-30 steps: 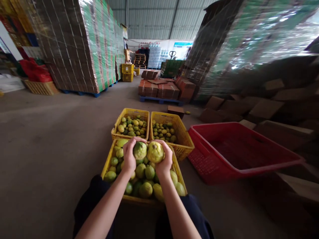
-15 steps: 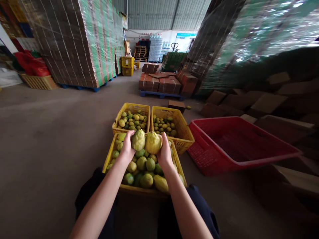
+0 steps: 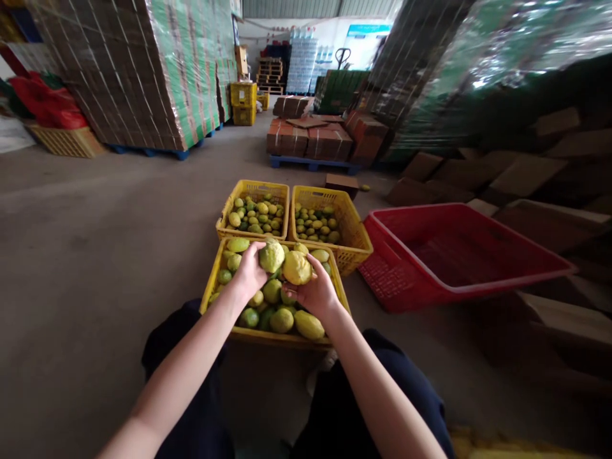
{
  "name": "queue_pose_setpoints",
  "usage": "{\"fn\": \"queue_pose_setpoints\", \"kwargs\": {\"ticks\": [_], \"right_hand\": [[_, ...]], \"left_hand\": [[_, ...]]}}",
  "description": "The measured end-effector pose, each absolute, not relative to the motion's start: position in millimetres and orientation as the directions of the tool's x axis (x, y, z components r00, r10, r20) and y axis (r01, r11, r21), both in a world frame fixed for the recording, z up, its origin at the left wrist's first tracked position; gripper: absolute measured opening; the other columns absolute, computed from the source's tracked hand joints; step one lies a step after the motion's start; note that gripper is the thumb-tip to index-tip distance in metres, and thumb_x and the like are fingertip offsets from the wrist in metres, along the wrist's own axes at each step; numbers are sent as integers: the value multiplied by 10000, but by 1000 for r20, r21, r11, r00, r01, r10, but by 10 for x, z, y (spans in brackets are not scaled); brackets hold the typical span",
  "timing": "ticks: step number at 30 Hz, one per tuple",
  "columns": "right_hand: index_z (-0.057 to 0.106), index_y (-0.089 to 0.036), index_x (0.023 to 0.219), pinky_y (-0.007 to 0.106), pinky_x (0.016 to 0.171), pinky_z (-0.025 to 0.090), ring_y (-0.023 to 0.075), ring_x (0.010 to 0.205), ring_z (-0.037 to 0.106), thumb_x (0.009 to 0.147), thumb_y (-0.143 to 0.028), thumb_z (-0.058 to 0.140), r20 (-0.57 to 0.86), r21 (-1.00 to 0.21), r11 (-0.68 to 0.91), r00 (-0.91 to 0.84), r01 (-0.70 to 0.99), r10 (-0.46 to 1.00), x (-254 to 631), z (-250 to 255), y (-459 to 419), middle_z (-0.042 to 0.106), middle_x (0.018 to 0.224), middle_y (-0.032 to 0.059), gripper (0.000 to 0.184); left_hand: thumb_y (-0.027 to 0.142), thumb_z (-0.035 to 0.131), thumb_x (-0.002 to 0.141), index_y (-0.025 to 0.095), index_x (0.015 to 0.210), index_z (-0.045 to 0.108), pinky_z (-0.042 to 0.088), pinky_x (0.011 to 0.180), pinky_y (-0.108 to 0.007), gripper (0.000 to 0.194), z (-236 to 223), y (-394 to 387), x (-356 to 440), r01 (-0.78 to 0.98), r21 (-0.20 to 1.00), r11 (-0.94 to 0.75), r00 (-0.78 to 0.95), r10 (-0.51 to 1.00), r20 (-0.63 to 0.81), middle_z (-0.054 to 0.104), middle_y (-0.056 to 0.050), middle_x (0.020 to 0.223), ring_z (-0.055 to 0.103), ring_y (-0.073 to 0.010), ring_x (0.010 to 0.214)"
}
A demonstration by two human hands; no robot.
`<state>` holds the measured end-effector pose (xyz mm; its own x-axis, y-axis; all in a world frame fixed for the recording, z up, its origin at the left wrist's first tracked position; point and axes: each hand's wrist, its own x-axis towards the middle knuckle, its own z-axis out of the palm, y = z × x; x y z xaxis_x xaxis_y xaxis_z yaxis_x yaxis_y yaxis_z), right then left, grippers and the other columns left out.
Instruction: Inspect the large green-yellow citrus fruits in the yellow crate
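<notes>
My left hand [image 3: 252,271] is closed round a bumpy yellow-green citrus fruit [image 3: 271,256]. In my right hand [image 3: 318,290] rests a yellower, knobbly citrus fruit [image 3: 297,268], with the fingers curled beneath and beside it. Both fruits are held close together above the near yellow crate [image 3: 213,287], which is filled with green and yellow citrus fruits [image 3: 282,320]. Some of that fruit is hidden by my hands and forearms.
Behind the near crate stand a left yellow crate [image 3: 222,223] and a right yellow crate [image 3: 356,239], both holding smaller fruits. A red crate [image 3: 396,280] sits to the right, beside cardboard boxes [image 3: 526,175]. Farther off, flattened cartons [image 3: 329,141] lie on a blue pallet [image 3: 313,164].
My right hand has turned, tilting its fruit, with its fingers now showing underneath. The left hand's fruit has shifted slightly right. The camera view has tipped downward, so the crates sit higher.
</notes>
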<state>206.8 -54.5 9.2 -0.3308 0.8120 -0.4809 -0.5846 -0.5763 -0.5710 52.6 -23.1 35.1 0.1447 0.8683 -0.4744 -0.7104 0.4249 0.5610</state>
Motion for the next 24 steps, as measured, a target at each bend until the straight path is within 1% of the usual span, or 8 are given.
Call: {"fn": "queue_pose_setpoints", "kwargs": {"ticks": [6, 9, 12, 13, 16, 18, 21, 24], "right_hand": [[714, -149, 879, 262, 432, 492, 200, 513, 658, 1023, -519, 420, -514, -599, -557, -256, -576, 818, 2168, 149, -562, 726, 652, 91, 494], [717, -160, 886, 252, 433, 472, 187, 530, 644, 975, -494, 556, -475, -636, -490, -198, -596, 858, 2163, 159, -576, 737, 680, 80, 382], [712, -187, 881, 261, 444, 484, 180, 544, 639, 860, -359, 754, -412, -691, -375, -91, -618, 907, 2131, 144, -589, 731, 693, 46, 178], [710, -196, 883, 263, 441, 484, 178, 545, 637, 817, -319, 799, -384, -709, -339, -65, -619, 921, 2114, 144, -596, 728, 698, 36, 166], [715, -208, 928, 258, 449, 495, 175, 574, 651, 726, -251, 858, -285, -744, -253, -49, -618, 957, 2058, 176, -630, 741, 752, 18, 251], [712, -220, 958, 255, 518, 542, 181, 642, 691, 669, -199, 865, -231, -743, -224, -72, -630, 970, 2028, 214, -654, 762, 810, 10, 328], [702, -246, 970, 277, 646, 605, 201, 747, 735, 586, -145, 865, -186, -736, -219, -120, -641, 975, 2006, 268, -671, 787, 883, 4, 429], [702, -251, 964, 303, 685, 626, 219, 783, 747, 532, -147, 876, -156, -744, -217, -152, -632, 976, 1992, 299, -658, 799, 928, 15, 477]], "left_hand": [[258, 482, 944, 183, 848, 671, 603, 774, -317, 225, 383, -357, 612, -668, 525, 527, 216, 813, -540, 743, -68, 772, 751, -234, 864], [299, 496, 975, 181, 932, 714, 605, 806, -313, 251, 375, -381, 633, -666, 508, 545, 233, 800, -553, 787, -87, 909, 758, -236, 920], [319, 584, 965, 177, 996, 741, 609, 851, -327, 214, 338, -381, 652, -658, 516, 549, 228, 798, -558, 802, -95, 1000, 759, -249, 979], [316, 632, 947, 181, 1009, 748, 608, 867, -330, 189, 325, -377, 654, -656, 523, 544, 223, 802, -554, 804, -91, 1010, 759, -253, 997], [287, 737, 885, 191, 1024, 767, 599, 917, -328, 172, 307, -356, 635, -675, 567, 472, 202, 857, -473, 809, -68, 1009, 758, -249, 1027], [268, 748, 872, 177, 994, 776, 589, 940, -316, 155, 322, -340, 606, -704, 594, 388, 181, 908, -378, 807, -59, 965, 760, -233, 1012], [221, 727, 868, 156, 896, 775, 591, 923, -288, 86, 384, -322, 562, -760, 586, 283, 119, 945, -303, 783, -34, 827, 764, -190, 880], [181, 705, 873, 155, 824, 758, 603, 870, -267, 77, 455, -308, 539, -798, 544, 259, 87, 943, -321, 748, -1, 729, 729, -141, 706]]}}
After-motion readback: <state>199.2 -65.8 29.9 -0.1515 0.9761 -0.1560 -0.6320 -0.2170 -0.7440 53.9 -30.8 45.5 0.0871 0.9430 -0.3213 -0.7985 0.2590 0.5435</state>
